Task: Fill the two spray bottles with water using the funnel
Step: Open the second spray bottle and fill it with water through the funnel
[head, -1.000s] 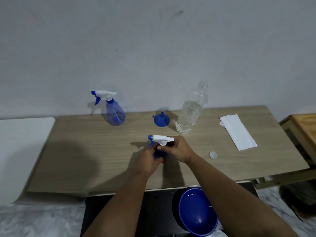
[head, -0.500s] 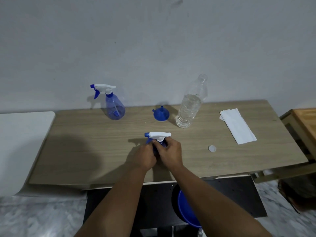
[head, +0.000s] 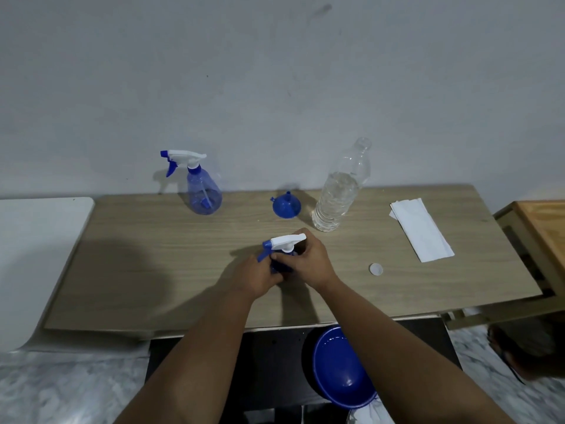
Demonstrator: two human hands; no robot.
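Two bare forearms, no sleeves anywhere in view. No watch, ring or band on left hand (head: 256, 276) or right hand (head: 308, 264). Short nails on the fingers (head: 279, 256).

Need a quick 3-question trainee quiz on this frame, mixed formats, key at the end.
1. True or false: the water bottle still has its cap on.
2. Which stands between the far spray bottle and the water bottle? A) funnel B) white cap C) folded paper towel
3. Fill in: the left hand and right hand both hold the near ____ bottle.

Key: 1 false, its neck is open and a white cap lies on the table; 2 A; 3 spray.
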